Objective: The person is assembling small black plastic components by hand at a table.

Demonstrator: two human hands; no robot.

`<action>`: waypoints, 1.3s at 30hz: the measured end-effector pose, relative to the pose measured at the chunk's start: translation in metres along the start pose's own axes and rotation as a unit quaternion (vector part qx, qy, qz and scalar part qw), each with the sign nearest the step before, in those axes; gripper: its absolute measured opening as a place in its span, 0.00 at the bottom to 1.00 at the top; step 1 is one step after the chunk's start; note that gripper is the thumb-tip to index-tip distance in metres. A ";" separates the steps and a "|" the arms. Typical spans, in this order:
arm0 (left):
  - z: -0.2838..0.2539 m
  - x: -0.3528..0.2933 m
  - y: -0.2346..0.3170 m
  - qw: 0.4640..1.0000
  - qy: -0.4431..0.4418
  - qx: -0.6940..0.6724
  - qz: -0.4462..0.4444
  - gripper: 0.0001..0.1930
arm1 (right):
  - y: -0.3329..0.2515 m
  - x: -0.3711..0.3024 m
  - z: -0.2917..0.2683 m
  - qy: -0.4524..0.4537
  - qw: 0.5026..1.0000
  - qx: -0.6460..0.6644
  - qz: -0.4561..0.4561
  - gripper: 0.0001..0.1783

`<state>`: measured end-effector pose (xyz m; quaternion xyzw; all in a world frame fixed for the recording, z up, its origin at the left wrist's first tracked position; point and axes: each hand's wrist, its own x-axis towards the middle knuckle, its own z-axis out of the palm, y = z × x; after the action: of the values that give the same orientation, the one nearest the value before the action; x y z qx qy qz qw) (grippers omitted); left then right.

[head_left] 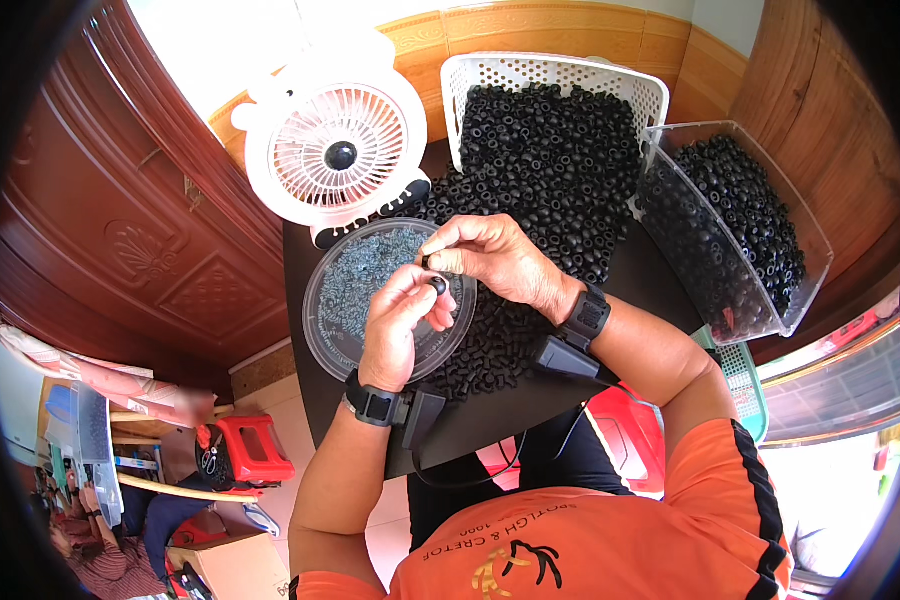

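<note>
"logging the round black piece [437,286] first – where is it?"

"in the left hand [398,318], up over the right side of the clear tub [308,305]. thumb and fingers are curled in, gripping it, glossy face showing past the fingertips."

"and the right hand [500,262]?"

"thumb and forefinger pinched on a small dark bit [427,262], just above the round piece. mostly covered, so can't tell its shape or whether the two touch."

"handling?"

"light, going by its size against the fingers. probably stiff rubber or plastic, maybe a little give – can't confirm. unlikely fragile. the smooth curved face could slip or roll, so i'd take it by the sides, thumb against fingertip, face left free."

"which way does it point?"

"rounded face seems to tip up toward the camera. long axis: can't call it, the rest is hidden in the fingers. same for the dark bit, too little shows."

"any help from the loose ones?"

"not much. black rings [560,215] heaped in and in front of the white basket [550,72] lie every way, some holes up. stubby black pieces [485,360] on the dark table [650,290] by the tub look longer than wide, axes all mixed. don't copy either onto the held piece."
</note>
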<state>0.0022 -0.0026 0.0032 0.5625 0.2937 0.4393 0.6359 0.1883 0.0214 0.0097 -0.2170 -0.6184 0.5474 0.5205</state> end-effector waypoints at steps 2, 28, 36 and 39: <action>0.000 0.000 -0.001 1.000 0.002 -0.007 0.007 0.11 | -0.002 0.001 0.000 0.005 1.000 -0.022 0.003 0.06; -0.004 0.002 -0.001 1.000 -0.001 0.014 0.005 0.11 | -0.015 0.001 -0.014 -0.032 0.997 -0.065 0.032 0.06; -0.004 0.002 -0.002 1.000 -0.001 0.005 0.009 0.12 | -0.022 0.000 -0.011 -0.069 0.982 -0.176 0.013 0.04; -0.005 0.002 -0.002 1.000 -0.002 0.016 0.004 0.12 | -0.025 0.000 -0.011 -0.077 0.978 -0.192 -0.007 0.05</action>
<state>-0.0004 0.0017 0.0002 0.5742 0.2971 0.4364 0.6257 0.2049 0.0189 0.0305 -0.2662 -0.7518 0.4297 0.4234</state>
